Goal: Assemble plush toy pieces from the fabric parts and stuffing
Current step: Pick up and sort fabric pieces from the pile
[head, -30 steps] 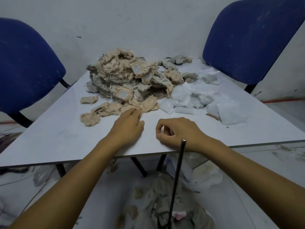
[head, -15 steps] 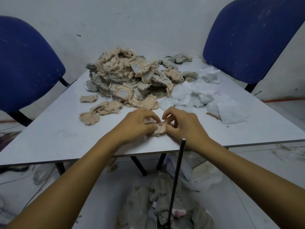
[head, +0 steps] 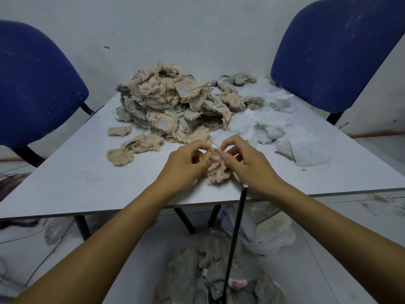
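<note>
At a pale grey table (head: 65,189), a person's left hand (head: 186,163) and right hand (head: 245,161) pinch opposite edges of a small, frayed beige plush piece (head: 217,166) just above the tabletop. Behind lie a ragged heap of tan fabric parts (head: 175,106) and wispy white stuffing (head: 263,126).

Fabric pile (head: 175,106) behind; stuffing (head: 274,126) right of it.
</note>
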A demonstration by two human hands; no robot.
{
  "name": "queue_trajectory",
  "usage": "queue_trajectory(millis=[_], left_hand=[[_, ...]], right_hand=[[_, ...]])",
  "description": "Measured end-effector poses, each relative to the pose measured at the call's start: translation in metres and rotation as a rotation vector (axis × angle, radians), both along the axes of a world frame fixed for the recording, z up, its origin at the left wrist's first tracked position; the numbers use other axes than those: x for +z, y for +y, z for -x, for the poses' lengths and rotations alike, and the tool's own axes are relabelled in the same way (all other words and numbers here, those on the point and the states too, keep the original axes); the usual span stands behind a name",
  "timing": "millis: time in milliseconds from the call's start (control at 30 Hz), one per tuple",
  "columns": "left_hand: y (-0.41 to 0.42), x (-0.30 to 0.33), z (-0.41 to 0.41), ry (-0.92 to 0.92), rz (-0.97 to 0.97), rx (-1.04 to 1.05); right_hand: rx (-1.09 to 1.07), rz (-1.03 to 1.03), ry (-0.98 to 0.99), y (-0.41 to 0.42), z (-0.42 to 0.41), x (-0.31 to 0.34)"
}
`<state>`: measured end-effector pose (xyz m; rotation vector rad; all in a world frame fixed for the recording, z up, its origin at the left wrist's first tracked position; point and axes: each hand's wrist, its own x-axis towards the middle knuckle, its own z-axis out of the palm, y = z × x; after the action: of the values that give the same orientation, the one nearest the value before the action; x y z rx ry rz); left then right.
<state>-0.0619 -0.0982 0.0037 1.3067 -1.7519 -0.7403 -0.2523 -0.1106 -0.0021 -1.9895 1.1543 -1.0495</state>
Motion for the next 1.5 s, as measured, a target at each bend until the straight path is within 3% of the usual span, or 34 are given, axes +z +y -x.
queue_trajectory(millis=[267,500,633,767,900,1067,1167,1267,1367,1433,1500], left_hand=[[-0.007,-0.002,0.001,0.255,-0.066,-0.063],[-0.008,-0.003,0.004,0.193,-0.003,-0.079],[-0.008,0.001,0.003,0.261,-0.11,-0.155],[-0.01,0.005,0.002,0.183,-0.178,-0.204],[-0.01,0.011,0.001,0.158,-0.216,-0.204],[-0.013,0.02,0.001,0.059,-0.308,-0.249],[-0.012,0.027,0.003,0.059,-0.215,-0.224],[-0.015,0.029,0.006,0.143,-0.039,-0.188],[-0.02,0.029,0.011,0.185,0.082,-0.138],[-0.023,0.027,0.015,0.049,0.169,-0.085],[-0.024,0.023,0.016,-0.2,0.297,-0.037]], right_hand=[[0.019,0.083,0.107,0.001,-0.001,-0.001],[0.115,0.088,0.083,0.003,0.003,0.002],[0.018,0.072,0.047,0.001,0.004,-0.002],[-0.037,0.055,-0.012,-0.004,0.004,-0.005],[0.009,-0.001,-0.104,-0.009,0.008,-0.004],[0.051,-0.018,-0.07,-0.009,0.008,-0.006],[0.076,-0.086,-0.057,-0.009,0.01,-0.002],[0.242,-0.236,-0.208,-0.007,0.012,0.006],[0.238,-0.23,-0.281,-0.007,0.012,0.012],[0.149,-0.122,-0.247,-0.008,0.011,0.015],[0.027,0.016,-0.205,-0.009,0.011,0.016]])
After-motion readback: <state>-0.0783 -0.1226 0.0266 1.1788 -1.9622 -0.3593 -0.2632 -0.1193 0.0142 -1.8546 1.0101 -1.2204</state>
